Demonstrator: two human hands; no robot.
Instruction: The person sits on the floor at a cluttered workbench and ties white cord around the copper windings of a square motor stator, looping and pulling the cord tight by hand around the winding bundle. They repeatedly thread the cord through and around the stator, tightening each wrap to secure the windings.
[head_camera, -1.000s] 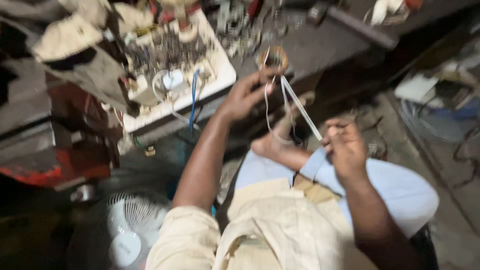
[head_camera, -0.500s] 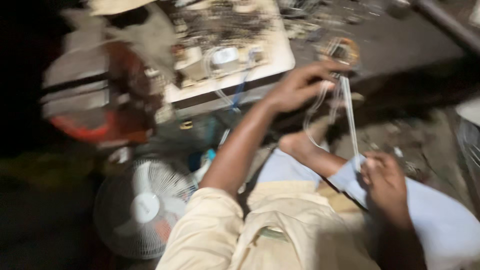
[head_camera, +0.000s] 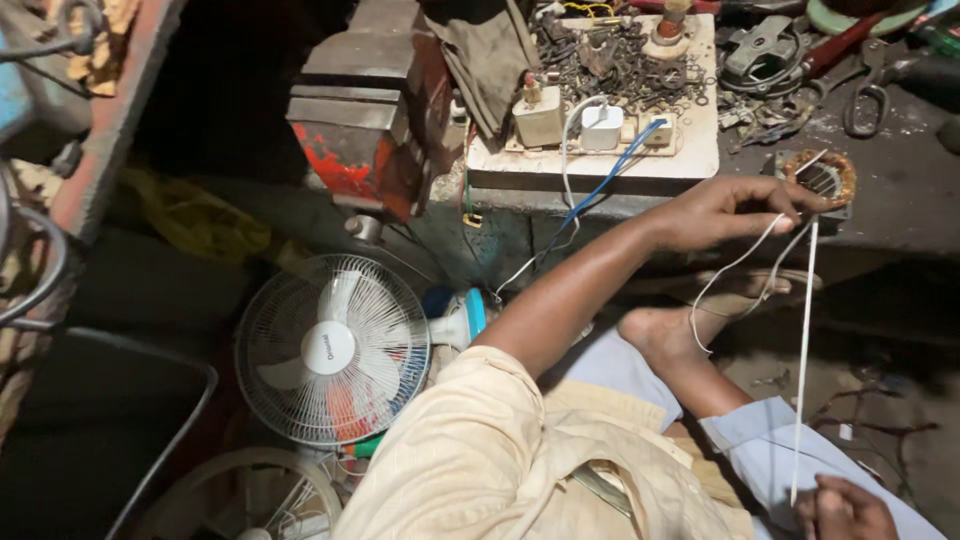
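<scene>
The left hand (head_camera: 725, 210) is extended forward over the edge of the dark workbench (head_camera: 900, 200), fingers pinched on a white cord (head_camera: 740, 265) just beside a small wound coil (head_camera: 822, 180) with a copper-coloured ring of winding. The coil rests on the bench, touching or nearly touching the fingertips — it lies directly ahead of this hand.

The right hand (head_camera: 845, 508) sits low at the bottom edge of the view, well apart from the coil, closed around the lower end of a thin white strip (head_camera: 805, 350). The strip runs almost vertically in the view, its upper end at the coil, its lower end in the right hand; its long axis points straight from one hand toward the other.

The left hand is clearly the nearer to the coil.

Adjacent: a white board (head_camera: 600, 165) carrying sockets and loose metal parts, a red-painted vice (head_camera: 360, 130), scissors (head_camera: 868, 108) — and a small white fan (head_camera: 330, 348) on the floor.
</scene>
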